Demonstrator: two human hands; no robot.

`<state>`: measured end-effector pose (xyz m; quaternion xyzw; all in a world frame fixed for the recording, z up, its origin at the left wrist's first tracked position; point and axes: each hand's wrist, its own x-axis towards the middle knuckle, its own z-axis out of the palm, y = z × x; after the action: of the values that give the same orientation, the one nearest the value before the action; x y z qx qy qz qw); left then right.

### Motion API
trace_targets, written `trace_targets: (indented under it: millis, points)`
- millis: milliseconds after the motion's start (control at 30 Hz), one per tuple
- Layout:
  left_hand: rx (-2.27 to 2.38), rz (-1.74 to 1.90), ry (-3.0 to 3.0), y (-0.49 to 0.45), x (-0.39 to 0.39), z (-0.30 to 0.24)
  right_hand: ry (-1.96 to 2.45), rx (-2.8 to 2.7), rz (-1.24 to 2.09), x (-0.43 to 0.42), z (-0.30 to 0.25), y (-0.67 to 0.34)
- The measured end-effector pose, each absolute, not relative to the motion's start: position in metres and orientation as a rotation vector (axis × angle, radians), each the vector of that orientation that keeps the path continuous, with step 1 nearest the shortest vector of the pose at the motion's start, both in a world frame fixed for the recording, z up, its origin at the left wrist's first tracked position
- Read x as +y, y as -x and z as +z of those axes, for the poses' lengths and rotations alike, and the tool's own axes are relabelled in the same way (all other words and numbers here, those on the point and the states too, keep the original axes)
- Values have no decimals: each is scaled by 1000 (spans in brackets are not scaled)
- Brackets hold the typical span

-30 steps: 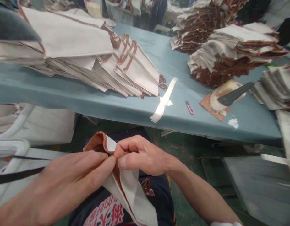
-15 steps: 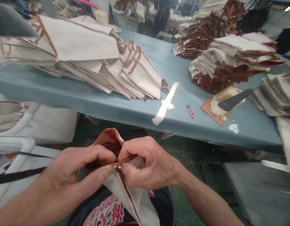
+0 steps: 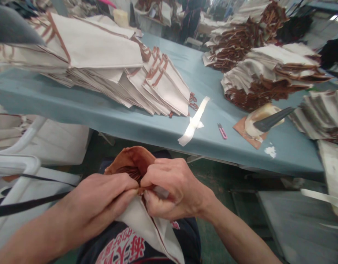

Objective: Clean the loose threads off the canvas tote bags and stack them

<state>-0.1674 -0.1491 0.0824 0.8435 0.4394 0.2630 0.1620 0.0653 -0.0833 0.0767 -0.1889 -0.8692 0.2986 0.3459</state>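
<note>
A cream cloth bag with brown trim [image 3: 147, 227] lies over my lap, its brown end [image 3: 132, 159] bunched up between my hands. My left hand [image 3: 99, 205] is closed, its fingers and thumb pinching the bag's edge from the left. My right hand [image 3: 171, 192] is closed too, gripping the same edge from the right, knuckles up. The two hands touch at the fingertips. What lies inside the bunched cloth is hidden.
A blue-grey table [image 3: 108, 117] runs across in front of me. It carries a fanned stack of cream bags [image 3: 111, 69], heaps of brown-handled bags [image 3: 267, 73], a white fabric strip [image 3: 195, 121], a small pink cutter [image 3: 222, 131] and a dark-handled tool on a brown pad [image 3: 263, 123]. A white frame [image 3: 17, 165] stands at left.
Both hands have worked the bag's edge closer together and the brown end has bunched up higher and rounder. The view has shifted slightly.
</note>
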Motion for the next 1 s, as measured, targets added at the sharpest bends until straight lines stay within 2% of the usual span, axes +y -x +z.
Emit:
trace_targets:
  millis: [167,367,667,800,1000]
  points:
    - [1069,708,-2637,167,-147,74,513,-2167,973,-86,67,-68]
    - [1181,755,-2473,161,-146,80,546,-2102,1053,-86,55,-63]
    - [1255,1065,-2242,143,-144,55,691,-2091,936,-88,55,-55]
    - [1153,977,-2102,154,-136,47,661,-2041,1015,-87,50,-61]
    - [1027,687,-2037,165,-129,76,495,-2066,944,-85,61,-76]
